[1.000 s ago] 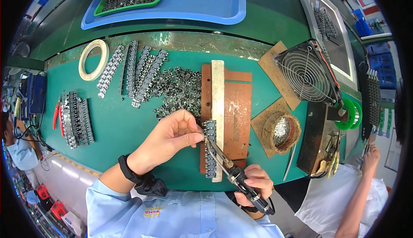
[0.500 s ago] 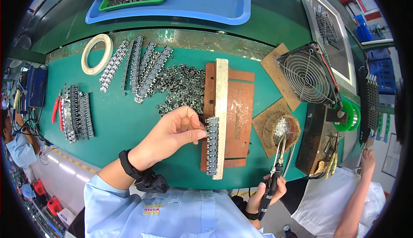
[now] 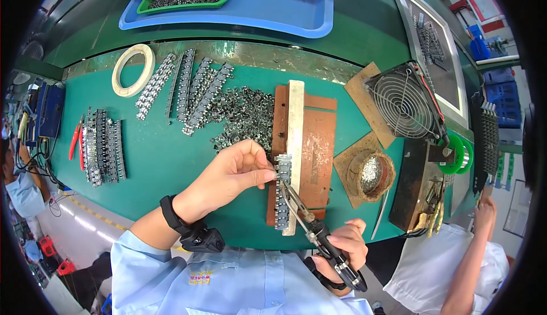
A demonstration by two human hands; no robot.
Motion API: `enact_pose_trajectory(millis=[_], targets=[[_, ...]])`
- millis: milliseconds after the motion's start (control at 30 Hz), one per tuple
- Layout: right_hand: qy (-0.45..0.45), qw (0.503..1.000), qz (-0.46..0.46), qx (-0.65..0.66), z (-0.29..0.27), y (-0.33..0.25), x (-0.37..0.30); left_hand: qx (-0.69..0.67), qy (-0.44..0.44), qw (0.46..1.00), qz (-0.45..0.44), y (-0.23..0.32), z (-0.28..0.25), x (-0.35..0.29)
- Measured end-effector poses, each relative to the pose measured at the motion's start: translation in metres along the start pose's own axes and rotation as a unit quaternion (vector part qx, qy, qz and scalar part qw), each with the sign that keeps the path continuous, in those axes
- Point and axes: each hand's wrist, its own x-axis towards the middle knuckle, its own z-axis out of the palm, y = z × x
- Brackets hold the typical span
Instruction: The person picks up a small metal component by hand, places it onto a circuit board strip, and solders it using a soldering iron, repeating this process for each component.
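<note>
A dark strip of small electronic parts (image 3: pixel 282 209) lies along the left side of a pale bar (image 3: pixel 295 121) on a reddish-brown board (image 3: pixel 319 144). My left hand (image 3: pixel 231 175) is closed in a pinch at the strip's left edge; its fingertips hide what is between them. In my right hand (image 3: pixel 348 246) is a black-handled soldering iron (image 3: pixel 323 238), held slanting up and left. Its slim metal tip meets the strip just below my left fingertips. Loose small metal parts (image 3: pixel 245 115) are heaped beyond my left hand.
Finished-looking strips (image 3: pixel 194 95) and a tape roll (image 3: pixel 133 70) lie at the back left, with red-handled pliers (image 3: pixel 75 141) nearer. To the right are a round solder-filled cup (image 3: pixel 373 175), a fan (image 3: pixel 405 95) and a green solder spool (image 3: pixel 458 154). A co-worker's arm (image 3: pixel 473 264) is at far right.
My right hand has brought the soldering iron from the cup at the right over to the strip, moving left. My left hand keeps its pinch at nearly the same place.
</note>
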Motion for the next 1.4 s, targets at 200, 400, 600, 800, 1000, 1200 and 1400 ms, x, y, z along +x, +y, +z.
enact_pose_trajectory(millis=[200, 400, 600, 800, 1000, 1200, 1400], targets=[[-0.010, 1.000, 0.003, 0.002, 0.003, 0.001, 0.003, -0.012, 0.003, 1.000, 0.000, 0.001, 0.001, -0.001], [-0.018, 1.000, -0.003, -0.004, 0.001, 0.001, 0.005, -0.008, 0.005, 1.000, -0.004, 0.002, 0.001, -0.001], [-0.022, 1.000, -0.002, -0.003, -0.001, 0.000, 0.006, -0.003, 0.005, 1.000, -0.004, 0.003, 0.002, -0.001], [-0.025, 1.000, -0.001, -0.008, -0.001, 0.000, 0.005, -0.003, 0.006, 1.000, 0.000, 0.001, 0.001, -0.001], [-0.016, 1.000, 0.005, -0.006, 0.002, 0.001, 0.003, -0.007, 0.005, 1.000, 0.000, 0.001, 0.000, -0.002], [0.005, 1.000, -0.010, 0.009, 0.004, 0.007, -0.003, -0.012, 0.005, 1.000, 0.010, 0.000, 0.000, -0.001], [0.160, 0.984, 0.040, 0.067, 0.025, 0.025, -0.016, 0.003, 0.004, 1.000, 0.000, 0.001, 0.002, -0.001]])
